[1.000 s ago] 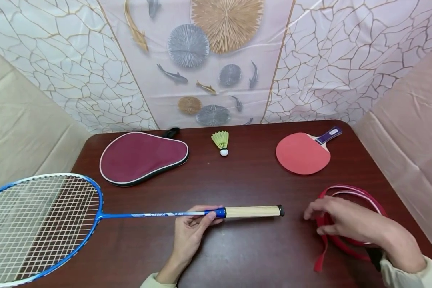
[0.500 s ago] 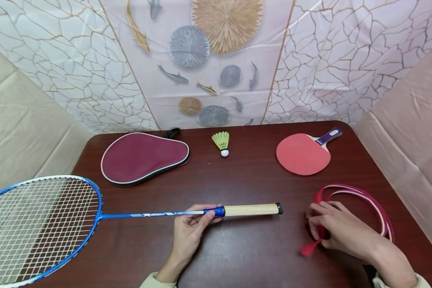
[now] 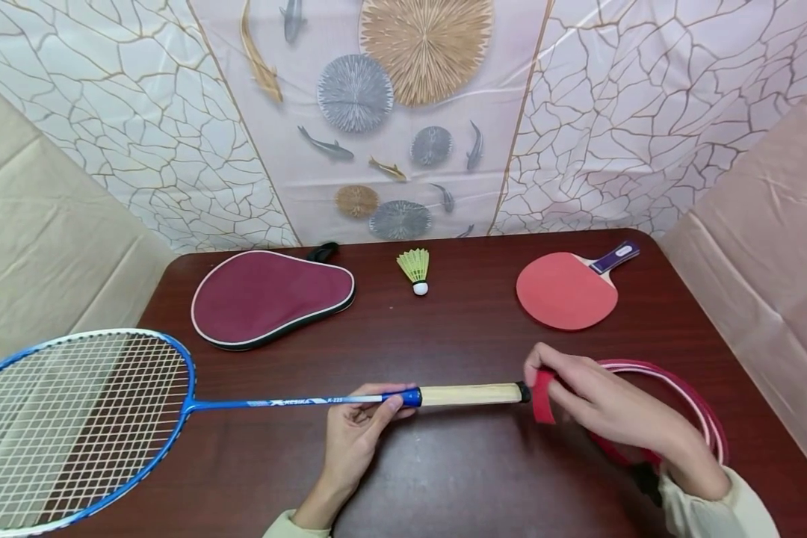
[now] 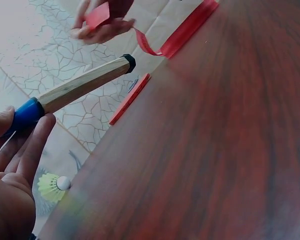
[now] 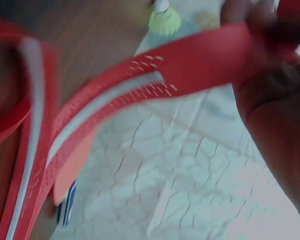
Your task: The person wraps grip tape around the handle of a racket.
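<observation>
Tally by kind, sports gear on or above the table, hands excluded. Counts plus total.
Badminton racket: 1
Red grip tape: 1
Shuttlecock: 1
Table tennis paddle: 1
Maroon paddle case: 1
Total: 5

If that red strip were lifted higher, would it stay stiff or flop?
The red strip would likely flop: it curves between the right hand and its loops on the table. It looks thin, so probably light. Those loops might tangle.
</observation>
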{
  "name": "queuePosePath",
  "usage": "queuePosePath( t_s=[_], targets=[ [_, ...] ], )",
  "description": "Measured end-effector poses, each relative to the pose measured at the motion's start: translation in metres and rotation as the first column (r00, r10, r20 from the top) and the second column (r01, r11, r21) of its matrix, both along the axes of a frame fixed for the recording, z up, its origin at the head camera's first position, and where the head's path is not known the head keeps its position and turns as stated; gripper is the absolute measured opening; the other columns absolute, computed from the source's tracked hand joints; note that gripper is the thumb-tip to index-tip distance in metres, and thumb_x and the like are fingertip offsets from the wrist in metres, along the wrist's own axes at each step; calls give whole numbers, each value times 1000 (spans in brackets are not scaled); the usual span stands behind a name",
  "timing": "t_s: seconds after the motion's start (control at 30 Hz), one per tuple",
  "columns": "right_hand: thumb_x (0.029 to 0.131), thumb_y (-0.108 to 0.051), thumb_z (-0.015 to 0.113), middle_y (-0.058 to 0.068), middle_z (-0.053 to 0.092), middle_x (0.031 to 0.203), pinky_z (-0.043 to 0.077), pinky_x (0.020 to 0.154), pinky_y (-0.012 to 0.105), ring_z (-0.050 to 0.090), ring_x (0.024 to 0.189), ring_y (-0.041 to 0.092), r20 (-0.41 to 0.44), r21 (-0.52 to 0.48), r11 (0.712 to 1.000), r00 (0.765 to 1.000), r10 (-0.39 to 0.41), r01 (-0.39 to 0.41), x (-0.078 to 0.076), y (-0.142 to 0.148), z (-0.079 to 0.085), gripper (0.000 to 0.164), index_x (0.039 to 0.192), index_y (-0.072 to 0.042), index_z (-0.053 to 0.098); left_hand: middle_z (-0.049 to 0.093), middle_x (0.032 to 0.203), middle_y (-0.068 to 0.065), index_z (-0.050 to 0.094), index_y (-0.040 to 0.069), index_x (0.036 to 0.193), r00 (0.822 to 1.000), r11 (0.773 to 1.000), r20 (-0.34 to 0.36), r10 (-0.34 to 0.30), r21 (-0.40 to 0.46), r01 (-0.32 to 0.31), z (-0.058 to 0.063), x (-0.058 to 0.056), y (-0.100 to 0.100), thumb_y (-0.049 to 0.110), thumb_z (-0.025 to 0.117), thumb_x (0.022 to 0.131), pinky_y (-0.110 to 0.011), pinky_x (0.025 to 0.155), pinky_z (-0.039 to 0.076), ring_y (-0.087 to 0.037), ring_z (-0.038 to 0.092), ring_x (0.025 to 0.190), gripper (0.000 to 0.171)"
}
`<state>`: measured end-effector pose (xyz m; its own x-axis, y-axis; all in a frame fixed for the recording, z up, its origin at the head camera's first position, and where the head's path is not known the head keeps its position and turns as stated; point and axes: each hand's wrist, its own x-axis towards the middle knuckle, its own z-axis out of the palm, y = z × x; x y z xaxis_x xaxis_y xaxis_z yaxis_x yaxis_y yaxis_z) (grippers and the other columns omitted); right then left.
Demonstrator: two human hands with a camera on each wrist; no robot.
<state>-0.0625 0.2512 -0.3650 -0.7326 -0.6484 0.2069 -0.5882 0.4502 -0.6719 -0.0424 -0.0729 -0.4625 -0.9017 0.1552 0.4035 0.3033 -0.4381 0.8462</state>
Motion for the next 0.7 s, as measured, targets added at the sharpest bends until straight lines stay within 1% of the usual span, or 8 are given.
queuePosePath(
  t_s=[0.1,0.2,0.3,0.37,0.47,0.53,0.6,0.7],
  targets=[
    [92,4,55,-17,56,95,46,76,21,56,86,3,-4,15,1000,1000,1,-1,-3,-19,2,35,105,-28,54,63,109,-35,59,-20,111,1000,1000,-4,-10,5,10,0,0,0,-17,51,93,-51,78,54,-44,66,97,20],
    [95,-18,63,-20,53,97,47,76,23,53,89,1,-15,78,997,1000,-22,23,-4,-35,4,19,105,-32,54,63,109,-35,59,-21,111,1000,1000,-5,-17,10,17,-1,0,0,-18,51,93,-52,78,53,-46,64,99,20],
    [97,-33,63,-21,51,96,46,75,23,51,90,0,-3,102,994,999,-48,48,-5,-50,5,9,101,-34,55,63,109,-35,59,-20,111,1000,1000,1,-14,9,14,-2,0,1,-17,51,93,-53,78,53,-45,64,99,19],
    [99,-32,60,-21,52,94,46,75,22,51,88,-1,10,68,997,999,-31,30,-6,-59,5,5,100,-33,55,63,109,-34,59,-20,111,1000,1000,4,-15,8,15,-2,0,1,-17,51,93,-53,78,53,-45,65,99,20],
    [99,-25,62,-20,55,91,46,73,21,53,82,0,-2,-8,998,998,59,-59,-9,-72,3,9,99,-32,57,63,109,-34,59,-20,111,1000,1000,8,-18,9,17,-1,1,1,-17,51,94,-53,78,53,-45,65,98,20],
    [98,-22,64,-19,56,90,47,71,20,54,80,0,-17,-66,990,992,126,-127,-11,-79,2,11,100,-32,59,63,109,-34,59,-20,112,1000,1000,8,-20,7,20,-1,1,1,-17,51,94,-53,78,53,-45,65,99,20],
    [95,-19,66,-18,60,90,48,69,20,56,78,2,-19,-129,977,985,169,-170,-12,-86,0,13,100,-31,62,64,109,-34,59,-20,112,1000,1000,8,-22,5,21,-1,0,1,-16,51,94,-53,78,53,-44,65,99,20],
    [91,-20,71,-16,64,88,49,66,20,59,75,4,19,-199,969,988,152,-145,-14,-94,-3,13,99,-28,66,63,108,-35,59,-19,112,1000,1000,3,-29,7,29,-1,0,1,-16,51,94,-54,78,53,-43,66,98,20]
  ],
)
